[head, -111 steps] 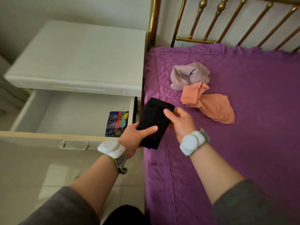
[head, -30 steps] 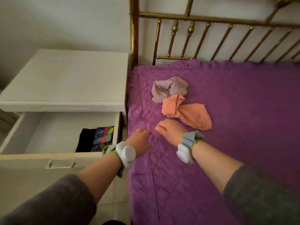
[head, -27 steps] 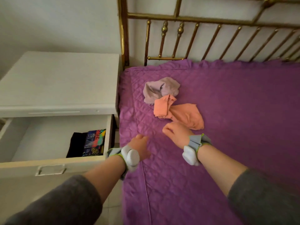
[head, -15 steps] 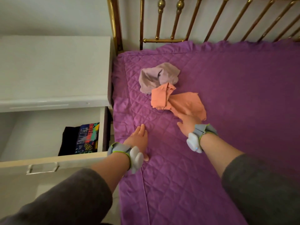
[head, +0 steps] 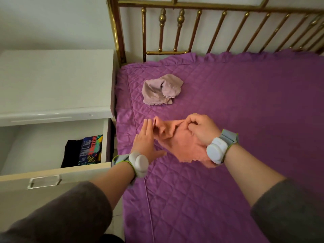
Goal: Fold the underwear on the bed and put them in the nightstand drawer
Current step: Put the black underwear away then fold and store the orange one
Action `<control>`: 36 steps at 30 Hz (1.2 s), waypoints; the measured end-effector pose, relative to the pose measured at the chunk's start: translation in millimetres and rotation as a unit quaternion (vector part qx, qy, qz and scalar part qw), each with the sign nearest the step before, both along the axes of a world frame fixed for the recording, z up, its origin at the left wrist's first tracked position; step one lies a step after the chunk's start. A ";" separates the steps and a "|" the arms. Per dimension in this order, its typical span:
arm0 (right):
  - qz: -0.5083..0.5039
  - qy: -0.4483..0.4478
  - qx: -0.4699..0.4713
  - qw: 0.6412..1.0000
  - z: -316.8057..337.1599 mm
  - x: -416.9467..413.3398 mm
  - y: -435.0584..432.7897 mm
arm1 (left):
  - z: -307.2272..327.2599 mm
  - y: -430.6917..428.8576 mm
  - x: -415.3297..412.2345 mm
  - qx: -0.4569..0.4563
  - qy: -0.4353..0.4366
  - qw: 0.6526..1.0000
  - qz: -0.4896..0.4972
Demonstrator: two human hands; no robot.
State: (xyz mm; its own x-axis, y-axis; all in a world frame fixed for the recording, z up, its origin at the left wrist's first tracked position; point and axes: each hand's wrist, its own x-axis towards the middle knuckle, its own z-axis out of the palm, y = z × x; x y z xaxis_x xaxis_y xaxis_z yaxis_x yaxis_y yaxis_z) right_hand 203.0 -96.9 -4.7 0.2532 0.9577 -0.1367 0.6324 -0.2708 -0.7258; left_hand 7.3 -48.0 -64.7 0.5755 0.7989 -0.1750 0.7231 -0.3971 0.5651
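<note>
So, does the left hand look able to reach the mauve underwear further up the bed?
Probably yes. The left hand is open, holding nothing, and the mauve underwear lies alone on bare quilt beyond it; the orange underwear sits to the side, not between.

Purple quilted bed (head: 236,120) carried mauve underwear (head: 160,92) nr brass headboard (head: 192,5); orange pair (head: 184,146) lay farther from headboard.

I can't see part of the orange pair (head: 183,148) under the right hand (head: 201,132), the drawer (head: 70,172) front hides the bottom of the black pair (head: 71,153), and the bed (head: 245,102) runs off frame right.
</note>
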 end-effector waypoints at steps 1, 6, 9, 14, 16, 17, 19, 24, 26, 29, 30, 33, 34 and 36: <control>0.011 0.032 -0.010 0.999 7.8 -2.1 -2.7 | 5.3 -4.3 4.9 -0.014 -0.056 0.998 0.028; 0.009 0.155 -0.054 0.986 31.9 -5.4 -14.8 | 16.2 -19.2 12.5 -0.090 -0.085 0.990 0.064; 0.019 0.186 -0.083 0.979 39.9 0.2 -24.0 | 20.0 -29.1 9.0 -0.075 -0.081 0.994 0.001; 0.094 0.246 -0.098 0.960 43.0 4.1 -39.7 | 31.3 -40.7 16.4 0.009 -0.039 0.998 -0.039; 0.092 0.249 -0.115 0.957 44.0 7.9 -43.4 | 33.2 -33.8 15.9 -0.048 -0.042 0.997 -0.050; 0.085 0.239 -0.130 0.958 44.2 12.9 -44.9 | 36.7 -29.4 12.9 -0.118 -0.044 0.990 -0.067; 0.075 0.218 -0.165 0.959 41.2 23.5 -47.6 | 44.4 -19.6 6.0 -0.196 0.018 0.972 -0.127; -0.035 0.115 -0.121 0.985 7.2 33.1 -46.1 | 41.5 -0.5 4.5 -0.124 0.061 0.990 -0.029; -0.128 0.028 -0.054 0.990 -11.0 36.0 -45.5 | 35.4 -0.2 2.5 -0.091 0.045 0.993 0.053; -0.114 -0.079 -0.033 0.990 -32.0 33.5 -53.5 | 24.3 -15.2 -5.3 0.013 0.086 0.995 0.057; -0.084 -0.082 -0.038 0.992 -37.5 28.7 -57.6 | 18.9 -22.0 -8.2 0.046 0.100 0.993 0.034; 0.057 -0.135 -0.077 0.986 -53.2 9.5 -74.1 | 0.7 -42.1 -13.9 0.062 0.162 0.981 -0.091; 0.089 -0.172 -0.088 0.977 -58.1 4.8 -79.6 | -5.4 -46.1 -14.5 0.056 0.182 0.975 -0.117; 0.082 -0.250 -0.071 0.962 -61.8 -2.8 -90.7 | -13.4 -48.8 -14.1 0.046 0.195 0.972 -0.122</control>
State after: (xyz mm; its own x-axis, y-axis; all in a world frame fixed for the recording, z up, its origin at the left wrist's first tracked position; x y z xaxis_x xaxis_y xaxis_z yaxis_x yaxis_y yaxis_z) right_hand 200.1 -187.7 -66.4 0.1678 0.9710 -0.1703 0.9355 -0.2113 -0.2831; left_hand -6.8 -96.8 -78.1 0.6534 0.6700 -0.3523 0.7537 -0.6192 0.2202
